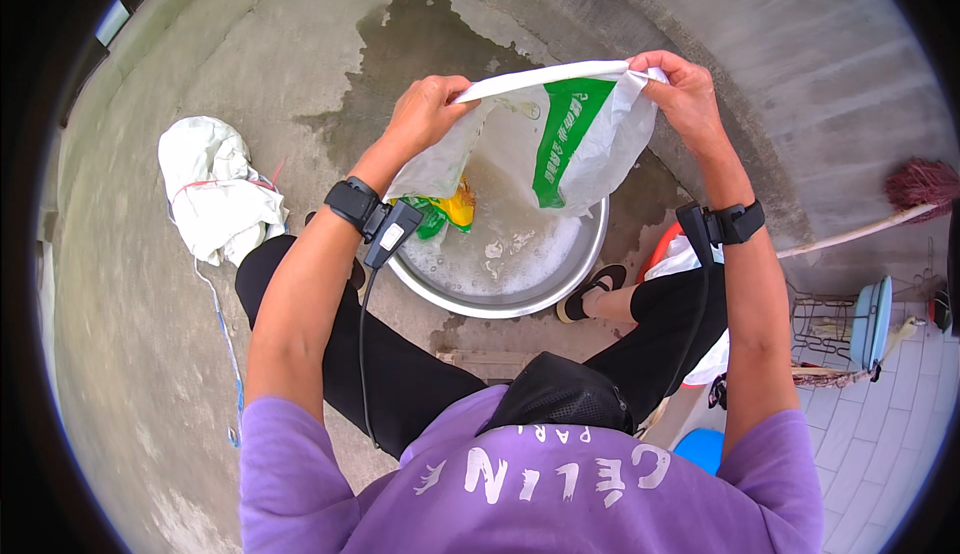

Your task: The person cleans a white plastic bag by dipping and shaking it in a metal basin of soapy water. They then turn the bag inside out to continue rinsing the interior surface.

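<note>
A wet white plastic bag [600,145] with a green printed band hangs stretched between my two hands, over a round metal basin [495,306]. My left hand [431,108] pinches one end of its folded top edge. At the other end, my right hand [681,93] grips the bunched corner between thumb and fingers. Cloudy, foamy water [525,254] fills the basin below. A yellow and green piece of plastic [450,209] shows at the basin's left side, partly behind the bag; whether it joins the bag I cannot tell.
A white bundle tied with red cord [217,186] lies on the concrete floor at left. A red container [661,250] with white material stands beside my right leg. Farther right are a broom [922,190], a wire rack [825,321] and a light blue basin [870,321]. Wet concrete surrounds the metal basin.
</note>
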Tool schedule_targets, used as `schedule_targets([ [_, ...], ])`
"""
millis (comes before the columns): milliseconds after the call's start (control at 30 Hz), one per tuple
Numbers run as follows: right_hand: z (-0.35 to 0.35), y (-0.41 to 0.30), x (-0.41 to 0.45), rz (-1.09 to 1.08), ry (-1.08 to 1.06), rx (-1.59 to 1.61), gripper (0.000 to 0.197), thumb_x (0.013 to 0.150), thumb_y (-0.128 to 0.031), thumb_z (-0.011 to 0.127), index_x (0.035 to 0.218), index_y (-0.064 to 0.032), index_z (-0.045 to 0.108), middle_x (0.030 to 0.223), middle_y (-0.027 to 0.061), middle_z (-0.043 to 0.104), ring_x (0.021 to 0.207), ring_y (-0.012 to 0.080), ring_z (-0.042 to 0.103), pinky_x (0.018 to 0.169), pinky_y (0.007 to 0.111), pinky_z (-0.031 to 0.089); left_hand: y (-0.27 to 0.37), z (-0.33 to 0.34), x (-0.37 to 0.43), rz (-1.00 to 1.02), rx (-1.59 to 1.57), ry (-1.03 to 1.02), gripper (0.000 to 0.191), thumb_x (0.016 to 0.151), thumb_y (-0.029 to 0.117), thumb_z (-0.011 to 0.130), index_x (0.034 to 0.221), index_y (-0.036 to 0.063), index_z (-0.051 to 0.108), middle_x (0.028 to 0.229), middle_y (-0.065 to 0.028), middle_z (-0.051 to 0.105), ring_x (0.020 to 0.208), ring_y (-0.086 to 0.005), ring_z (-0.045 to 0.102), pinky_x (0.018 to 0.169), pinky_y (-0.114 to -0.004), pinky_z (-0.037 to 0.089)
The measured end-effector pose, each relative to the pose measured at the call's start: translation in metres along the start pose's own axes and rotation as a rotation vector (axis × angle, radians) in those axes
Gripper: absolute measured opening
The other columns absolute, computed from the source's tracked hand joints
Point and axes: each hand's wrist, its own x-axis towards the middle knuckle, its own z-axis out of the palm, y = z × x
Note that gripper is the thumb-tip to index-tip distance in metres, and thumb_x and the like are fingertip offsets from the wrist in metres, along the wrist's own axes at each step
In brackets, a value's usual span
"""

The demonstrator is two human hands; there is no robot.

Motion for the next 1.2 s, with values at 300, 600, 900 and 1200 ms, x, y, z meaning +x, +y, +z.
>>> schedule_targets([
  [300, -0.029, -0.035, 0.037, -0.136, 0.053, -0.048, 0.012, 0.074, 0.001, 0.057, 0.085, -0.005, 0.061, 0.073, -0.0047, 0.057, 0.067, 0.0038, 0.05, 0.059, 0.019, 0.04, 0.009, 0.002, 0.012, 0.02, -0.478, -0.025, 0.022, 0.087, 0.02, 0.056, 0.094, 0.0001, 0.062, 0.075, 0.0031, 0.058, 0.067, -0.0037, 0.049, 0.059, -0.021, 0.042],
  [600, -0.001, -0.019, 0.01, -0.213, -0.319, -0.539, 0.054, 0.063, 0.001, 0.053, 0.116, -0.0121, 0.05, 0.124, 0.0121, 0.044, 0.111, 0.0263, 0.045, 0.092, 0.036, 0.038, -0.006, 0.019, 0.006, -0.087, -0.582, 0.071, 0.018, 0.082, 0.013, 0.059, 0.09, -0.0027, 0.063, 0.068, -0.0005, 0.058, 0.062, -0.0058, 0.047, 0.055, -0.023, 0.04],
  [900, 0.12, -0.037, -0.043, -0.582, -0.268, -0.717, 0.06, 0.057, -0.006, 0.057, 0.116, -0.0046, 0.048, 0.128, 0.0174, 0.039, 0.121, 0.0319, 0.035, 0.095, 0.039, 0.036, -0.006, 0.02, 0.008, -0.489, -0.923, -0.01, 0.015, 0.081, 0.004, 0.053, 0.095, -0.0013, 0.056, 0.083, -0.0079, 0.06, 0.07, -0.0144, 0.06, 0.061, -0.028, 0.052],
  [1200, 0.238, 0.012, -0.087, -0.844, -0.471, -0.907, 0.012, 0.071, -0.014, 0.056, 0.081, -0.0105, 0.062, 0.099, 0.0038, 0.054, 0.099, 0.0196, 0.046, 0.071, 0.031, 0.037, 0.003, 0.027, 0.009, -0.489, -0.858, -0.093, 0.018, 0.079, 0.002, 0.054, 0.096, -0.0034, 0.054, 0.085, -0.0133, 0.06, 0.072, -0.0202, 0.062, 0.062, -0.032, 0.054],
])
